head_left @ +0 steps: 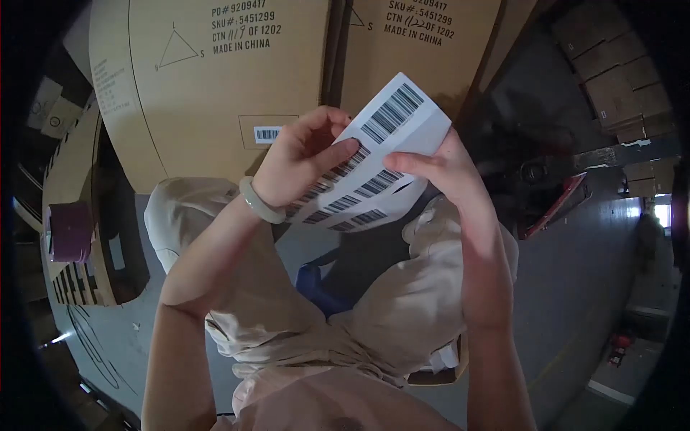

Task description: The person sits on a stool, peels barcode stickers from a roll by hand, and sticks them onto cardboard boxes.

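A white sheet of barcode labels (381, 183) is held slantwise between both hands, above my knees. My left hand (298, 154), with a pale bangle at the wrist, has its thumb on the sheet's left edge and its fingers curled behind. My right hand (445, 169) grips the right side, thumb on top and fingers hidden beneath. Behind the sheet stands a large cardboard carton (215, 93) with printed text and a small barcode label (267, 134). A second carton (410, 61) stands to its right.
A purple object (70, 232) is at the left beside a wooden pallet (83, 284). Stacked boxes (611, 86) stand at the upper right. A red-edged object (557, 208) lies right of my knee. An open box (435, 377) sits below my right thigh.
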`<action>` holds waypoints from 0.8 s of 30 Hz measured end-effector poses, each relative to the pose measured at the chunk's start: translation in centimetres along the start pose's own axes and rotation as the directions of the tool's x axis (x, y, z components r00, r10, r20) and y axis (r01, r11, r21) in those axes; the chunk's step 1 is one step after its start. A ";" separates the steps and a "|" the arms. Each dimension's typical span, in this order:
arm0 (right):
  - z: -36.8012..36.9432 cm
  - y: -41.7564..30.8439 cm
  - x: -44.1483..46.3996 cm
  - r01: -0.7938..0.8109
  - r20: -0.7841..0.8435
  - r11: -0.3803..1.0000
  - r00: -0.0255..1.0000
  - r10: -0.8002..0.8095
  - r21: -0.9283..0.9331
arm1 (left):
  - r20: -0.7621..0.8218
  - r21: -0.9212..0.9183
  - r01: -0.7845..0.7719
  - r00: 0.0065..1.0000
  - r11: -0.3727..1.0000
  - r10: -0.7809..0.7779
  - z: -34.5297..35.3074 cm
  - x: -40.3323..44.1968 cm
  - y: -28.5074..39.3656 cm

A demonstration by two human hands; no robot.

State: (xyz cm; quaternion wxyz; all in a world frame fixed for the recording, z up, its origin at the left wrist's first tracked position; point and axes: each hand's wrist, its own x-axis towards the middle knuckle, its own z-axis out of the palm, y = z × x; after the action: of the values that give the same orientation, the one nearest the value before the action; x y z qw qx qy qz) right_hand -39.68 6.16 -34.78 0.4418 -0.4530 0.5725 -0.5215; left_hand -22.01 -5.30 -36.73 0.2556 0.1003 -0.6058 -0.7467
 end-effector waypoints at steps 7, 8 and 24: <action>1.9 0.2 0.4 -0.073 -0.027 0.988 0.997 0.077 0.135 | 0.041 0.868 -0.344 0.767 0.357 0.640 -0.7 0.6 0.1; 2.1 0.4 0.5 -0.079 -0.051 0.989 0.995 0.086 0.124 | 0.196 0.855 -0.450 0.741 0.258 0.643 -0.8 0.7 0.1; 2.2 1.6 -0.2 -0.122 0.072 0.991 0.990 0.118 0.061 | 0.135 0.886 -0.306 0.889 0.349 0.438 0.4 -0.1 -3.4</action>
State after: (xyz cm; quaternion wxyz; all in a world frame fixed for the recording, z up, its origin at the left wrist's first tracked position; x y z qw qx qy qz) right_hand -37.61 5.95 -36.50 0.5060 -0.4207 0.5660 -0.4966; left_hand -22.99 -4.49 -39.87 0.3644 0.1251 -0.8937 -0.2299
